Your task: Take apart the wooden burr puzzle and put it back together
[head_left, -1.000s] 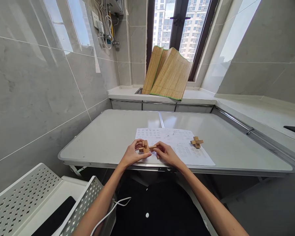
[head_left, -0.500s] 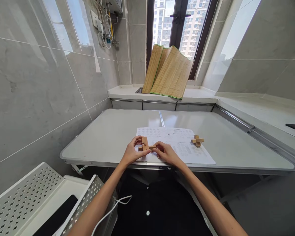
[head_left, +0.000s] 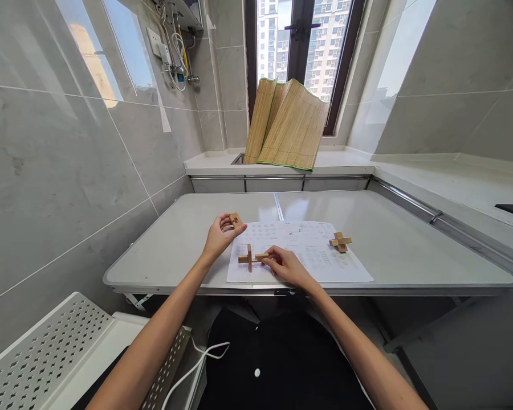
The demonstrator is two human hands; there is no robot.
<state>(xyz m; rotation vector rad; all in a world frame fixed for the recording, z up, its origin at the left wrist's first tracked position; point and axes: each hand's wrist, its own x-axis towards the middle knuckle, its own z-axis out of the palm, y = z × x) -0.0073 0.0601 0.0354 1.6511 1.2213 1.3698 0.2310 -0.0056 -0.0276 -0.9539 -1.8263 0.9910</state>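
My left hand (head_left: pixel 220 234) is raised over the left edge of the printed paper, its fingers closed on a small notched wooden puzzle piece (head_left: pixel 235 220). Lower and to the right, my right hand (head_left: pixel 285 265) pinches one end of a cross-shaped group of wooden puzzle pieces (head_left: pixel 250 258). One bar of that group stands across the others. How the bars lock together is too small to tell. Farther right, an interlocked wooden burr puzzle (head_left: pixel 341 242) rests on the right side of the paper (head_left: pixel 320 262), touched by neither hand.
The white folding table (head_left: pixel 410 245) has a metal seam down its middle. Behind it, a folded bamboo mat (head_left: pixel 293 125) leans by the window on a white ledge. A white perforated cart (head_left: pixel 64 336) and a white cable (head_left: pixel 196 364) are at lower left.
My left hand has lifted up and left, carrying the notched piece away from the other wooden pieces. My right hand still holds the cross-shaped group, in nearly the same place. The view has shifted slightly.
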